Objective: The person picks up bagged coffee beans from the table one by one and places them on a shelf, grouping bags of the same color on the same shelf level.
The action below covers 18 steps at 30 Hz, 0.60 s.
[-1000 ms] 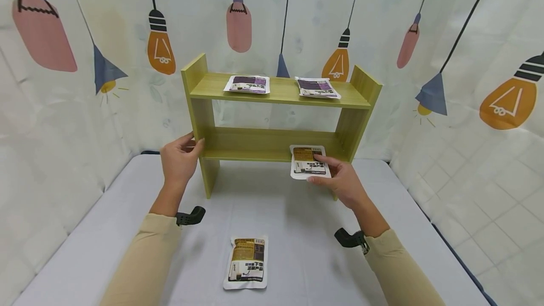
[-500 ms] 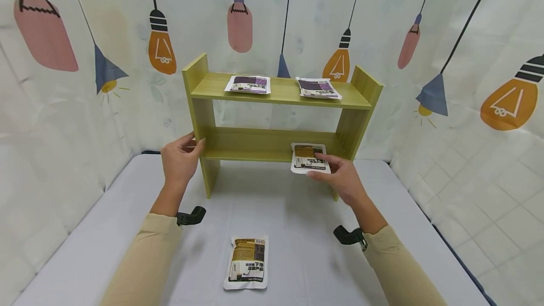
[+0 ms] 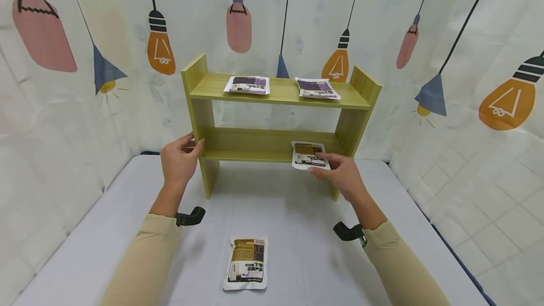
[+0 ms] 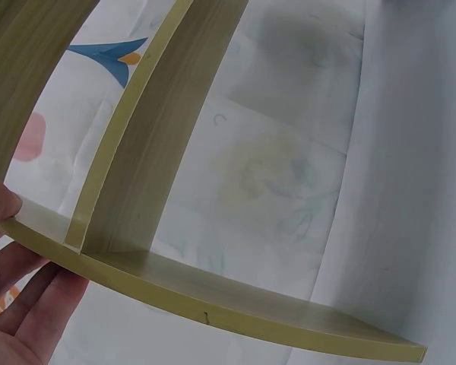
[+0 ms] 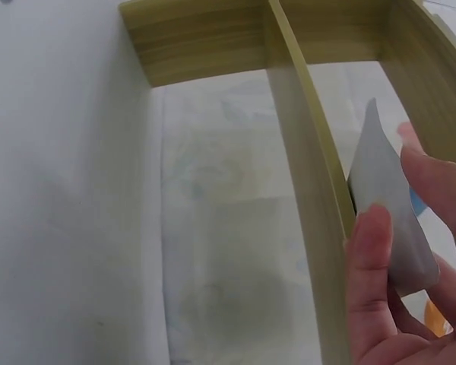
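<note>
A two-tier wooden shelf rack stands on the table. My left hand grips the edge of its left side panel; in the left wrist view the thumb and fingers lie on opposite faces of that panel. With my right hand I hold a flat brown-and-white packet by its right side, over the front edge of the lower board near the right end. The right wrist view shows the packet's plain pale back, with the thumb right at the board's edge.
Two purple-and-white packets, one on the left and one on the right, lie on the top board. Another brown-and-white packet lies on the white-covered table in front. Printed wall sheets enclose the back and sides.
My right hand has pushed the packet slightly inward and up over the lower board, and the packet has tipped flatter. The left hand stays in place on the side panel.
</note>
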### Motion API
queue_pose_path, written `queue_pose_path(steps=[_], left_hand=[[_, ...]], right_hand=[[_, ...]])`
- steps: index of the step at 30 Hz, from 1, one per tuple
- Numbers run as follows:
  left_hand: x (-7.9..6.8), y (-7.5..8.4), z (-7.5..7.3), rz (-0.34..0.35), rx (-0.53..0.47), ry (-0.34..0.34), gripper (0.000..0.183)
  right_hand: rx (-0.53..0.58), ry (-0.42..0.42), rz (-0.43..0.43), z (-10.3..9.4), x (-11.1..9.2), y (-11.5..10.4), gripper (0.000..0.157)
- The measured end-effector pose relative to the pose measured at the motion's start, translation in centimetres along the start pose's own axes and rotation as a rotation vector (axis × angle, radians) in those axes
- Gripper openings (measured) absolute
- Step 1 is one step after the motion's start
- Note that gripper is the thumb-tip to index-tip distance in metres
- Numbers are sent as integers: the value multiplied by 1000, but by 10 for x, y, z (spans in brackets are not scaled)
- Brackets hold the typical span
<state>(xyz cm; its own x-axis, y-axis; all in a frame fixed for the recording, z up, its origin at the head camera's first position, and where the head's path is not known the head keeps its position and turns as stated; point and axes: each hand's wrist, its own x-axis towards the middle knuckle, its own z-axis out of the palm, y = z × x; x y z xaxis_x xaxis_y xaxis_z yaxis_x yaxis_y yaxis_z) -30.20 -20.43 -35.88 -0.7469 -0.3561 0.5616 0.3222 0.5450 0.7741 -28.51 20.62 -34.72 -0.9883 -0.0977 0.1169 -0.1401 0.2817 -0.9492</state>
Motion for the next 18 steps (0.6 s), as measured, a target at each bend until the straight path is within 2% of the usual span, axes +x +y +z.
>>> queue_pose_path(steps=[8, 18], left_hand=[[-1, -1, 1, 7, -4, 1, 39], [0, -1, 0, 0, -9, -7, 40]], right_hand=[[22, 8, 9, 0, 2, -3, 61], [-76, 47, 56, -1, 8, -4, 62]])
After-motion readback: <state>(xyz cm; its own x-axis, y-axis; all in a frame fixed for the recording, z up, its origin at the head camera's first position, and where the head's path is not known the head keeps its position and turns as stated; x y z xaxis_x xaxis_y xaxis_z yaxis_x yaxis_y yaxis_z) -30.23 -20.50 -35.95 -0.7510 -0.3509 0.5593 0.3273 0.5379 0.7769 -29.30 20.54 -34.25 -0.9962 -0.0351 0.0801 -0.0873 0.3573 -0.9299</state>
